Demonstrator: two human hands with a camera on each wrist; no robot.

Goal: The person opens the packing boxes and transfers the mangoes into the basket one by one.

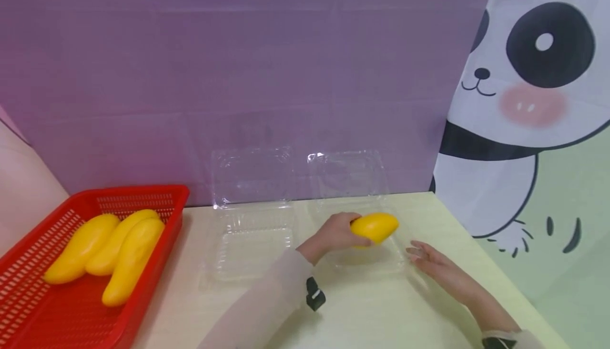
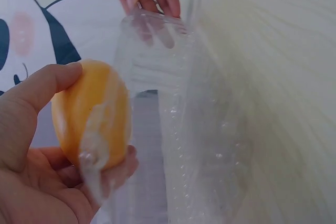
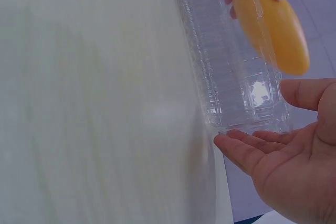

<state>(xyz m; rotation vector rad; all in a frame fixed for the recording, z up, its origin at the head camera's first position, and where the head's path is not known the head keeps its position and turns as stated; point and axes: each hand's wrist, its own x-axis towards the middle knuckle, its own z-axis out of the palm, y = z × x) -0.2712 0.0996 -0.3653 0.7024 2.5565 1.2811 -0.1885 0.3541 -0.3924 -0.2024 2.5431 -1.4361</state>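
In the head view my left hand grips a yellow mango above the right-hand clear plastic container, whose lid stands raised at the back. The left wrist view has the thumb on one side of the mango and fingers on the other, partly hidden. My right hand is at the container's right end. From the right wrist, its fingers extend fairly straight against the end of the clear container, with the thumb apart from them near the rim.
A red basket with 3 yellow mangoes stands at the left. Between it and my left arm is another clear container, lid up. A purple backdrop rises behind the table; a panda-print sheet borders the right.
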